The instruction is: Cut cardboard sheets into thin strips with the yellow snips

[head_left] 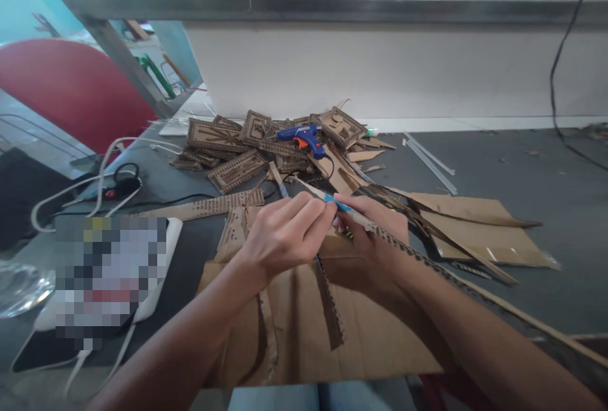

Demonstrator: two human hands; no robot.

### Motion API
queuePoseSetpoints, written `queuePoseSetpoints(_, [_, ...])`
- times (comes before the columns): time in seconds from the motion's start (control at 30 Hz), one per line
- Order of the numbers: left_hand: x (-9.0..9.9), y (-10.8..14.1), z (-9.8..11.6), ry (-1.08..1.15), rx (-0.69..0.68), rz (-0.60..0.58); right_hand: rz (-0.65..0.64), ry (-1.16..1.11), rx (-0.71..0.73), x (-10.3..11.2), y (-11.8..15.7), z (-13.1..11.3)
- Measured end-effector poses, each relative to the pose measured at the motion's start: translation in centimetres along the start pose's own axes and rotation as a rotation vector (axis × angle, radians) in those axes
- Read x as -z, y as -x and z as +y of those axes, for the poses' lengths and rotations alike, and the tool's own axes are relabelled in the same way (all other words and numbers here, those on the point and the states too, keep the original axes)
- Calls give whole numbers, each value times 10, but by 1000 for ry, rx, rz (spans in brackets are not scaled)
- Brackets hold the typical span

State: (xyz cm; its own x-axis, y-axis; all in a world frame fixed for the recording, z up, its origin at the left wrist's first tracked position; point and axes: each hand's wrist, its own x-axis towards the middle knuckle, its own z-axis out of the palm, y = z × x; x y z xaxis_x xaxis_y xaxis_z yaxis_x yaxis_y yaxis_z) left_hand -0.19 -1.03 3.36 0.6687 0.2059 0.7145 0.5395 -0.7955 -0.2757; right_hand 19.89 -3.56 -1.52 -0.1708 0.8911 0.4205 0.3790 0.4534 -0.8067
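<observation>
Cardboard sheet (304, 328) lies flat at lower centre | left hand (285, 233) pinches blue-tipped tool (339, 205) | right hand (375, 227) curls fingers around it, steadying | blue glue gun (304, 137) upper centre atop cut pieces (232, 170).

A white wall (380, 69) with a metal rail (332, 10) backs the grey table (522, 170); a red chair (71, 88) stands left.

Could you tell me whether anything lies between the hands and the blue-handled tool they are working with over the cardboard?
Nothing visible does. The left hand and the right hand both already touch the blue-handled tool, above the cardboard sheet. The glue gun lies farther back on the pile.
</observation>
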Motion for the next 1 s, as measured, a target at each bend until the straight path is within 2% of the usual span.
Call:
queuePoseSetpoints(0.17, [-2,-3,2,-31,-12,31,111,204,222,-4,-2,1])
queuePoseSetpoints(0.3, [-3,-4,3,-50,-16,48,182,225,239,-8,-3,-3])
queuePoseSetpoints(0.47, [-3,-4,3,-58,-41,37,167,139,253,-9,-5,-9])
queuePoseSetpoints(0.6, [-4,-3,3,-61,-39,37,178,144,234,-9,-6,-12])
queuePoseSetpoints(0.77, [-4,-3,2,-52,5,40,114,86,201,-7,-5,-9])
queuePoseSetpoints(1.0, [-12,6,-12,-7,143,98,175,-250,3,-7,-14,0])
